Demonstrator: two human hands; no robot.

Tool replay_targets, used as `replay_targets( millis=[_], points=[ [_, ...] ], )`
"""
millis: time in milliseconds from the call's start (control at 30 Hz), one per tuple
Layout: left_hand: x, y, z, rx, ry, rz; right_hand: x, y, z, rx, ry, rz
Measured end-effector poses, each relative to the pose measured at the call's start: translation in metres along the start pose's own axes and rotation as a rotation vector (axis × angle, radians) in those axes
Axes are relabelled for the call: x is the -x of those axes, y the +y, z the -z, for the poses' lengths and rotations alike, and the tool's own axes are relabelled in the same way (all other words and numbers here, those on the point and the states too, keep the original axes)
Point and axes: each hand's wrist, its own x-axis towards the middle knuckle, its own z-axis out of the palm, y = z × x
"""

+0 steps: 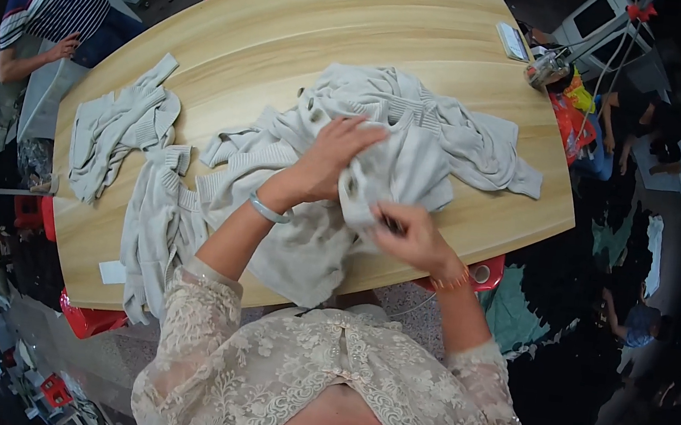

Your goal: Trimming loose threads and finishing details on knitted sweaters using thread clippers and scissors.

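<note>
Pale grey knit sweaters lie in a loose heap on the table, and one sweater (401,165) is bunched up in front of me. My left hand (337,154) grips this sweater from the left, its fingers over the knit and its thumb hidden. A band with dark buttons or holes shows beside that hand. At the sweater's near edge, my right hand (416,237) is closed, slightly smeared by motion. Something small and dark shows at its fingers, too blurred to name. Under my left forearm another sweater (293,249) hangs over the table's near edge.
More grey knitwear (123,126) lies at the left of the wooden table (297,16), near a white paper slip (112,272). A phone-like item (512,42) rests at the far right. Red stools (492,275) stand below the edge. Other people sit at both sides.
</note>
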Motion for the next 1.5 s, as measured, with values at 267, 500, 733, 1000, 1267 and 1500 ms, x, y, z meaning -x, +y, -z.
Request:
replay_targets(
  millis=[267,500,733,1000,1267,1500],
  points=[
    [0.051,-0.043,-0.035,-0.275,-0.372,0.041,0.1,0.02,0.025,-0.204,0.068,-0.33],
    [0.049,-0.017,0.089,0.038,0.301,0.246,0.062,-0.003,0.01,-0.307,0.359,-0.172],
    [0.124,0.107,0.227,-0.656,0.756,0.035,0.013,-0.115,0.009,-0.117,0.298,0.37],
    [0.231,0.041,0.054,-0.075,-0.11,0.782,-0.023,0.017,-0.019,-0.149,-0.011,-0.095],
    [0.154,0.047,0.007,0.918,0.125,0.514,-0.015,0.0,-0.033,-0.246,-0.223,-0.179],
    [0.125,0.065,0.009,1.339,0.023,0.683,-0.02,-0.009,-0.019,-0.257,-0.206,-0.196]
  ],
)
